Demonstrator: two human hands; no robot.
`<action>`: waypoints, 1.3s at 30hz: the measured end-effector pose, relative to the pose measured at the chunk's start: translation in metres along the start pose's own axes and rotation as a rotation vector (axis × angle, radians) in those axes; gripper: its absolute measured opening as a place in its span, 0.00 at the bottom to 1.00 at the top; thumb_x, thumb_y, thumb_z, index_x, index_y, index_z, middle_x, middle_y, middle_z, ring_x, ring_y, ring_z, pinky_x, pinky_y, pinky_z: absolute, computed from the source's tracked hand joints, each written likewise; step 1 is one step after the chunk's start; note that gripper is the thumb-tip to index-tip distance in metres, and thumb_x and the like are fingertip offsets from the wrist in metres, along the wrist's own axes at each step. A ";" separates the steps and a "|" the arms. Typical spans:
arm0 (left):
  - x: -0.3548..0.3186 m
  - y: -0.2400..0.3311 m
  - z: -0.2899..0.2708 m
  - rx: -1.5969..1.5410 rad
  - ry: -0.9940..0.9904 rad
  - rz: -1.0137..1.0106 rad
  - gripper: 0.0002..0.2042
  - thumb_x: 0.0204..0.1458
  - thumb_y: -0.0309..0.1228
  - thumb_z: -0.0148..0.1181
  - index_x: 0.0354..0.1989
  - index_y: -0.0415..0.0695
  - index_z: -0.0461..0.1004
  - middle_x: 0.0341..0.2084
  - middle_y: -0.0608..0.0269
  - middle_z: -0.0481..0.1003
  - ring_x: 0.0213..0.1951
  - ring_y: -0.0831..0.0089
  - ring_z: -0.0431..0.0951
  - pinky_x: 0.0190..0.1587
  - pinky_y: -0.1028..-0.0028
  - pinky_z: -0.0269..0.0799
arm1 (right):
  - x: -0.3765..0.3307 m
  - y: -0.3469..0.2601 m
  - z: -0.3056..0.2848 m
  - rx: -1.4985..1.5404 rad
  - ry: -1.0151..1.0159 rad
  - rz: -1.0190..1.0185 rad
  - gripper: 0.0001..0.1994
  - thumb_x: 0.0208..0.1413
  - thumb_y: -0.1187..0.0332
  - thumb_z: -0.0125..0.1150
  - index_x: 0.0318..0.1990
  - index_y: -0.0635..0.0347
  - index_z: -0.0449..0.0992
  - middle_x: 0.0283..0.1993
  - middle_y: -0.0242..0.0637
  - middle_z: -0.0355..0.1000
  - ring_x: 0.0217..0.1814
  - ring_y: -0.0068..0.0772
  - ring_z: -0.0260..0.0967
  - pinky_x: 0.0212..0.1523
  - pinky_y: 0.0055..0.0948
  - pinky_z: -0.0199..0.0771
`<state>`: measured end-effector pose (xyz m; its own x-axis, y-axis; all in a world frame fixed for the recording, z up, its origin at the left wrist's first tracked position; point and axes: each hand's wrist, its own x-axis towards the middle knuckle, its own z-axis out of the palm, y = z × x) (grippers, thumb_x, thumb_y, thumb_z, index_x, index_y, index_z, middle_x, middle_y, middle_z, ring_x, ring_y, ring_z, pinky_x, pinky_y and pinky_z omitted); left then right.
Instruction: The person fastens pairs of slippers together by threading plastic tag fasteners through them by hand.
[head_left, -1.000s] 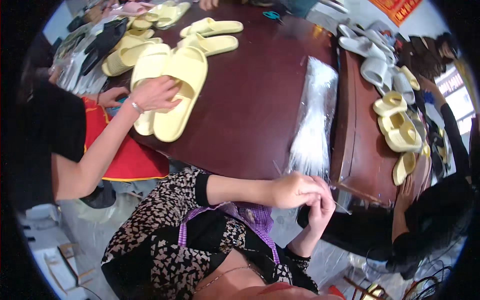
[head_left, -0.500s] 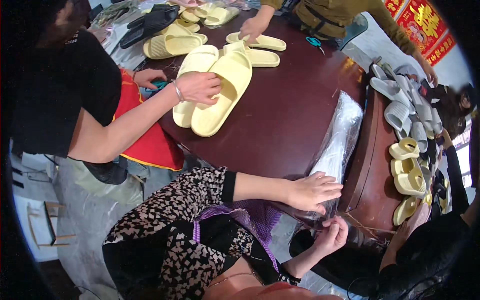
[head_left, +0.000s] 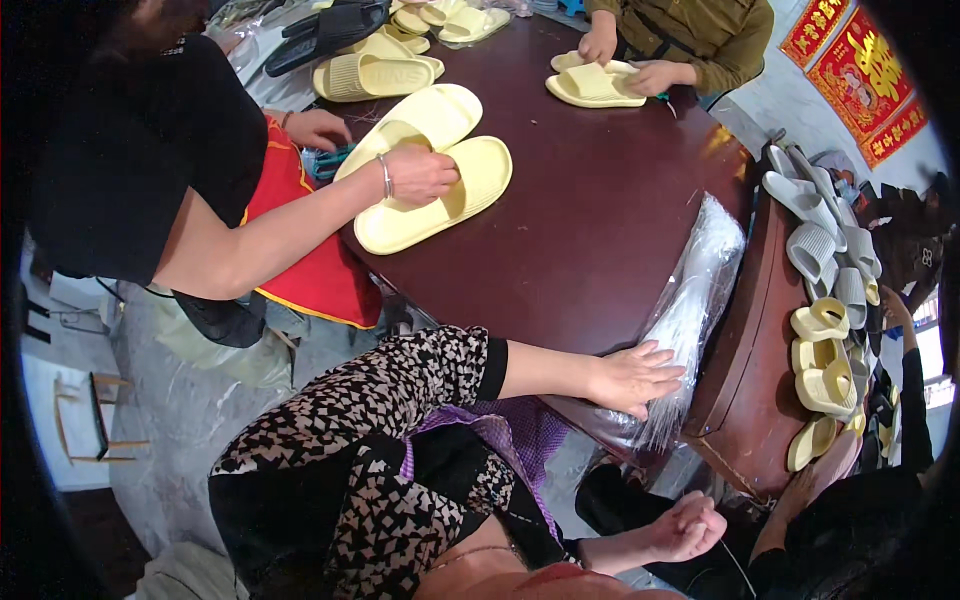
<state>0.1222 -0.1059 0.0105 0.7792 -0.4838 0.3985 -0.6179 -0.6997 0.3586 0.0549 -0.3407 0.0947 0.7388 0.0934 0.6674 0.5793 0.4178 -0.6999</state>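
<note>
A clear plastic bag (head_left: 717, 235) with a bundle of thin white plastic strands (head_left: 668, 420) lies along the table's right side, the strands' loose ends fanning out toward me. My left hand (head_left: 635, 380) rests flat across the near part of the bundle with its fingers stretched out. Off the table edge, lower right, my right hand (head_left: 688, 528) is closed in a pinch. One thin strand (head_left: 740, 567) trails down from it; what else the fingers cover is hidden.
Left, a co-worker's hand (head_left: 420, 175) touches a pair of yellow slippers (head_left: 475, 185) on the dark red table (head_left: 560, 230). Across, another person handles yellow slippers (head_left: 595, 88). Grey slippers (head_left: 805, 205) and yellow ones (head_left: 825, 375) are heaped on the right-hand table, people beside them.
My right hand has pulled away from the strand ends, down and to the right, a strand trailing from it. My left hand stays on the bundle. Across the table, the slippers have been brought together.
</note>
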 end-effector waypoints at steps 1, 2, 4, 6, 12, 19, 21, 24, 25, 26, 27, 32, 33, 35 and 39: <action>0.000 0.002 0.002 0.004 0.004 0.021 0.37 0.46 0.47 0.60 0.61 0.38 0.57 0.64 0.47 0.51 0.66 0.50 0.46 0.64 0.50 0.42 | -0.002 -0.005 -0.001 0.005 0.002 -0.021 0.08 0.54 0.68 0.56 0.33 0.64 0.70 0.15 0.24 0.50 0.18 0.17 0.45 0.21 0.18 0.45; 0.001 0.005 -0.001 -0.010 -0.003 0.039 0.37 0.46 0.47 0.60 0.61 0.38 0.57 0.64 0.47 0.51 0.66 0.50 0.46 0.64 0.50 0.42 | -0.002 -0.008 0.000 -0.014 0.017 -0.024 0.08 0.54 0.68 0.56 0.33 0.64 0.70 0.15 0.24 0.50 0.18 0.17 0.45 0.21 0.18 0.45; 0.002 0.006 -0.007 0.032 -0.027 0.002 0.37 0.47 0.48 0.59 0.61 0.38 0.57 0.64 0.46 0.51 0.66 0.50 0.46 0.64 0.50 0.42 | 0.001 -0.005 0.004 0.110 -0.009 -0.005 0.06 0.53 0.71 0.55 0.32 0.66 0.70 0.15 0.25 0.52 0.17 0.16 0.45 0.19 0.19 0.47; -0.001 0.002 -0.007 0.064 -0.031 -0.043 0.37 0.47 0.50 0.58 0.61 0.38 0.56 0.64 0.46 0.50 0.66 0.51 0.47 0.64 0.51 0.43 | 0.001 -0.003 0.008 0.191 -0.001 0.034 0.05 0.52 0.72 0.55 0.32 0.66 0.70 0.15 0.24 0.51 0.17 0.17 0.45 0.19 0.20 0.46; -0.004 -0.002 -0.014 0.059 0.050 -0.106 0.37 0.49 0.50 0.55 0.61 0.36 0.56 0.65 0.45 0.48 0.67 0.52 0.44 0.65 0.53 0.40 | -0.018 -0.014 -0.002 -0.306 0.025 0.185 0.02 0.51 0.76 0.53 0.30 0.66 0.69 0.16 0.27 0.55 0.17 0.18 0.48 0.19 0.21 0.50; 0.002 0.003 -0.014 0.037 -0.039 -0.106 0.36 0.50 0.49 0.54 0.62 0.35 0.54 0.65 0.44 0.47 0.67 0.51 0.43 0.66 0.53 0.38 | -0.014 -0.057 -0.047 0.311 0.027 -0.197 0.04 0.53 0.74 0.53 0.27 0.60 0.67 0.13 0.26 0.57 0.15 0.19 0.49 0.17 0.20 0.51; 0.001 0.005 -0.014 0.041 -0.036 -0.116 0.36 0.51 0.48 0.54 0.61 0.35 0.54 0.65 0.44 0.48 0.67 0.51 0.43 0.66 0.53 0.38 | -0.010 -0.062 -0.051 0.379 0.026 -0.224 0.04 0.53 0.74 0.54 0.28 0.59 0.67 0.13 0.26 0.57 0.15 0.19 0.51 0.16 0.20 0.51; -0.002 0.003 -0.018 0.011 -0.042 -0.117 0.36 0.51 0.46 0.55 0.62 0.36 0.52 0.65 0.45 0.46 0.67 0.51 0.42 0.66 0.53 0.37 | -0.001 -0.061 -0.048 0.530 0.018 -0.270 0.04 0.54 0.73 0.56 0.30 0.58 0.67 0.13 0.26 0.58 0.15 0.20 0.56 0.15 0.19 0.52; -0.002 0.005 -0.019 0.024 -0.035 -0.132 0.36 0.51 0.46 0.55 0.62 0.36 0.52 0.65 0.45 0.46 0.67 0.51 0.42 0.66 0.53 0.37 | 0.001 -0.058 -0.043 0.573 0.043 -0.238 0.04 0.54 0.74 0.54 0.29 0.58 0.67 0.11 0.26 0.56 0.15 0.20 0.52 0.15 0.20 0.50; -0.002 0.008 -0.024 -0.006 -0.024 -0.125 0.35 0.51 0.45 0.55 0.62 0.36 0.53 0.65 0.45 0.47 0.67 0.51 0.43 0.66 0.53 0.38 | 0.006 -0.054 -0.036 0.622 0.062 -0.204 0.04 0.55 0.74 0.52 0.29 0.58 0.67 0.10 0.26 0.54 0.14 0.19 0.49 0.15 0.21 0.48; -0.002 0.011 -0.030 -0.035 -0.011 -0.118 0.35 0.51 0.45 0.56 0.62 0.36 0.53 0.65 0.45 0.48 0.67 0.51 0.44 0.66 0.54 0.38 | 0.010 -0.048 -0.030 0.672 0.080 -0.166 0.04 0.56 0.74 0.51 0.29 0.58 0.67 0.09 0.26 0.52 0.14 0.19 0.45 0.15 0.21 0.46; -0.051 0.014 -0.081 -0.056 0.164 -0.152 0.31 0.51 0.40 0.57 0.60 0.36 0.58 0.62 0.46 0.54 0.65 0.51 0.51 0.63 0.55 0.46 | 0.030 -0.013 -0.009 0.654 0.043 -0.032 0.04 0.58 0.73 0.50 0.31 0.60 0.68 0.09 0.26 0.51 0.14 0.19 0.44 0.16 0.21 0.46; -0.066 0.014 -0.089 -0.040 0.176 -0.171 0.31 0.51 0.40 0.57 0.60 0.36 0.58 0.62 0.46 0.54 0.65 0.51 0.51 0.63 0.55 0.46 | 0.034 -0.007 -0.005 0.672 0.049 0.023 0.04 0.58 0.73 0.50 0.32 0.61 0.68 0.09 0.26 0.50 0.14 0.19 0.43 0.16 0.21 0.46; -0.105 0.013 -0.109 0.003 0.322 -0.250 0.25 0.50 0.36 0.58 0.55 0.36 0.64 0.58 0.47 0.61 0.60 0.52 0.59 0.60 0.56 0.53 | 0.043 0.006 0.007 0.708 0.055 0.135 0.04 0.59 0.72 0.49 0.34 0.62 0.68 0.10 0.26 0.50 0.14 0.18 0.43 0.16 0.21 0.46; -0.184 0.007 -0.145 0.216 0.524 -0.487 0.16 0.47 0.28 0.59 0.45 0.36 0.71 0.48 0.50 0.70 0.52 0.54 0.69 0.54 0.61 0.62 | 0.057 0.026 0.038 0.759 0.016 0.250 0.06 0.60 0.71 0.48 0.36 0.64 0.69 0.11 0.26 0.50 0.14 0.18 0.43 0.17 0.21 0.46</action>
<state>-0.0409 0.0548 0.0621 0.7739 0.1828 0.6063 -0.1393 -0.8848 0.4446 0.0990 -0.2902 0.1244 0.8242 0.2553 0.5054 0.0076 0.8876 -0.4606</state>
